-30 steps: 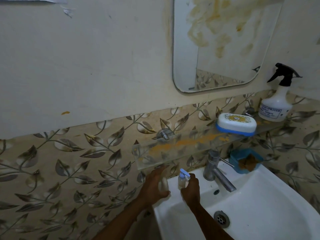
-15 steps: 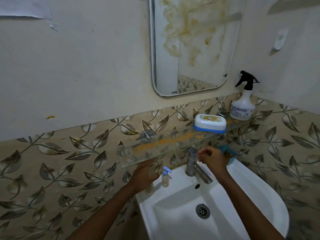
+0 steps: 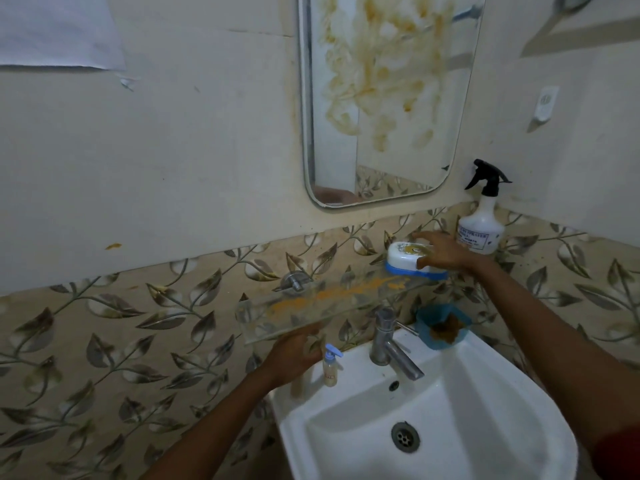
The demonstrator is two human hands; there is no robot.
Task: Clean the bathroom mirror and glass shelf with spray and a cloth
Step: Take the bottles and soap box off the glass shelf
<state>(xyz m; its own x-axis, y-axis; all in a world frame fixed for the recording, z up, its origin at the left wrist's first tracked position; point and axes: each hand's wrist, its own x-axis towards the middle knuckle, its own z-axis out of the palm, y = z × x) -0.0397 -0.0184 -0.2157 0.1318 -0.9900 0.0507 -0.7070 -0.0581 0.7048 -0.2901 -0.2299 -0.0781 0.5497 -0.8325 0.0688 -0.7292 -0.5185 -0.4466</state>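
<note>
Now R hand (image 3: 440, 252) is raised from under glass shelf (image 3: 311, 306); soap box (image 3: 405, 261) at shelf's right end is gripped, prob. for clearing. Spray bottle (image 3: 481, 230) beside it untouched. L hand (image 3: 294, 355) below shelf: grip unclear.

The left hand (image 3: 294, 355) sits just under the near edge of the glass shelf (image 3: 311, 306), forearm angled up (fingers blurred, grip unclear). The right hand (image 3: 440, 252) spans the soap box (image 3: 401, 254) at the shelf's right end, thumb on its near side.

No legible text; blurred dark print on the spray bottle (image 3: 479, 233) label only.
</note>
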